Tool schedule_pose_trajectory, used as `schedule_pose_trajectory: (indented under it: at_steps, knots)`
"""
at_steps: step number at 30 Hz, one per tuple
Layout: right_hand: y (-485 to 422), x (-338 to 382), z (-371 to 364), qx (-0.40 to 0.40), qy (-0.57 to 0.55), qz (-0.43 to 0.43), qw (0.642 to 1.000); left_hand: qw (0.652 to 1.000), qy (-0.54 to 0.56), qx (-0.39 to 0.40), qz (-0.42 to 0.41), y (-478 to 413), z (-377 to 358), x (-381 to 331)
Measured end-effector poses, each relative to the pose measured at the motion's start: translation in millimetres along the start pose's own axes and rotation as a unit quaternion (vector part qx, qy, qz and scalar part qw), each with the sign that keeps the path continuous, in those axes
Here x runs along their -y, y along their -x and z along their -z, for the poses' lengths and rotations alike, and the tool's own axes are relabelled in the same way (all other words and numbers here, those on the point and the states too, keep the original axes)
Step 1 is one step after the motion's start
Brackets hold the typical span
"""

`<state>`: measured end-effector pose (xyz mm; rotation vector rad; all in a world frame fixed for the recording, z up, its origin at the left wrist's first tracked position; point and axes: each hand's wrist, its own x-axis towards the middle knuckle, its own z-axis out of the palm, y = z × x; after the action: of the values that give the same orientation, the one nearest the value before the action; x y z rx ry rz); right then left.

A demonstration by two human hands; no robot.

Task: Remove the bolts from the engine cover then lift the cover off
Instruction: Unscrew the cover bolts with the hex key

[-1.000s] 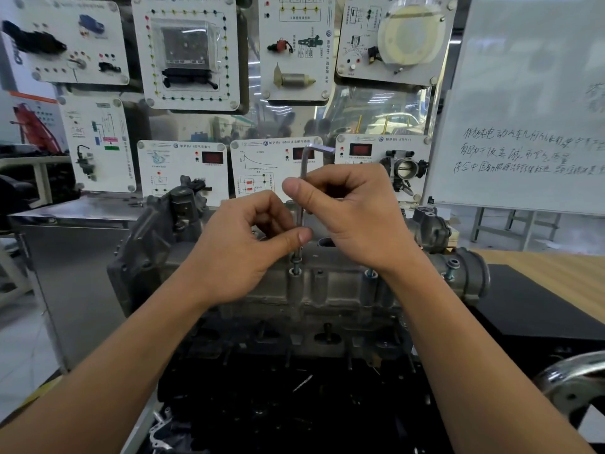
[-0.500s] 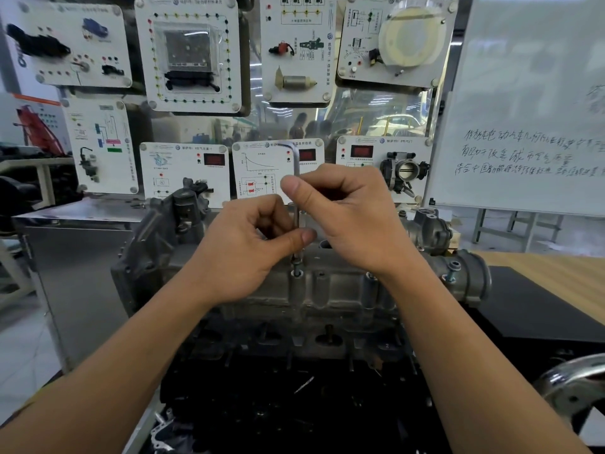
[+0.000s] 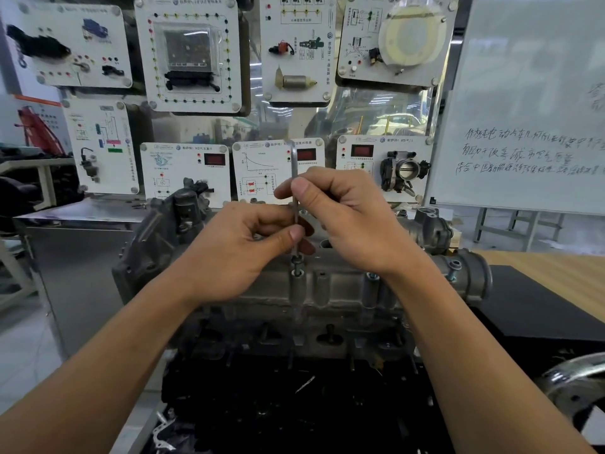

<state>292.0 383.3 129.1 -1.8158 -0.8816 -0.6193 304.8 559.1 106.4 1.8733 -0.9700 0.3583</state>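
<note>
Two grips pinch one upright hex key (image 3: 294, 165): left grip (image 3: 229, 253) low, just above the bolt (image 3: 296, 261) in the engine cover (image 3: 327, 290); right grip (image 3: 353, 221) higher.

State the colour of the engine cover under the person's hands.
The engine cover is dull grey metal; the head view shows it best.

Head camera looks forward and down, close over the engine cover (image 3: 327, 290).
</note>
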Motion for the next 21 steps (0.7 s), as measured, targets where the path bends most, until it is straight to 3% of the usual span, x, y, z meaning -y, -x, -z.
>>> schedule_pose_trajectory:
  at_steps: [6, 11, 14, 18, 21]
  knots:
    - [-3, 0, -5, -0.089, -0.018, 0.036, 0.995, 0.996, -0.003, -0.094, -0.001, -5, -10, 0]
    - [-4, -3, -2, -0.106, -0.027, 0.042, 0.993, 0.993, -0.022, -0.113, 0.013, -6, -13, 2]
    - [-5, -3, 0, -0.065, -0.004, 0.055, 0.996, 0.996, -0.031, -0.081, 0.006, -5, -9, 2]
    - [-4, -2, 3, 0.010, 0.037, 0.051, 0.998, 0.999, 0.052, -0.006, -0.004, 0, 2, 3]
    - [-3, -4, 3, 0.032, 0.007, 0.024, 0.999, 0.998, 0.062, -0.012, -0.013, 1, 3, 1]
